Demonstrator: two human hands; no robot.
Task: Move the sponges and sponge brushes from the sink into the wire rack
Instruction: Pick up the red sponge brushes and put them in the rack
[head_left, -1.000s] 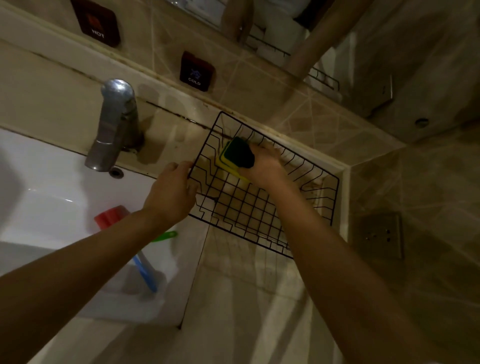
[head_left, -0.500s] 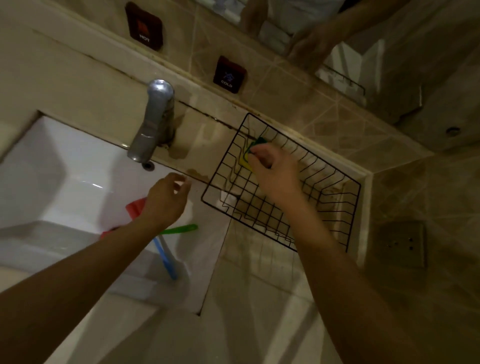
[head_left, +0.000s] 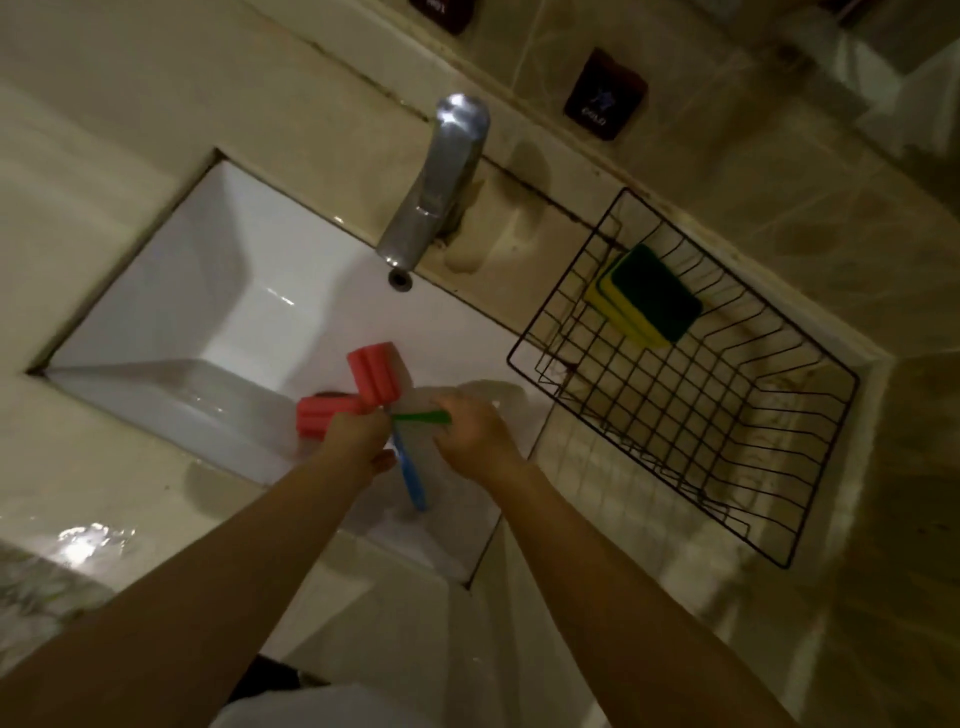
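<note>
Red foam heads of two sponge brushes (head_left: 350, 402) lie in the sink (head_left: 223, 270), and the left hand (head_left: 358, 439) has its grip closed near the blue handle (head_left: 410, 478). Right hand (head_left: 475, 431) pinches the green handle (head_left: 423, 417); right of the sink, yellow-green sponges (head_left: 647, 296) sit in the wire rack (head_left: 727, 415).

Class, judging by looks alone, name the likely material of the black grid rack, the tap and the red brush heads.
Black grid rack: thin coated metal wire, probably; matte rods.
Curved silver tap: polished metal, bright reflections.
Red ribbed brush heads: soft foam sponge, seemingly; dull surface.
</note>
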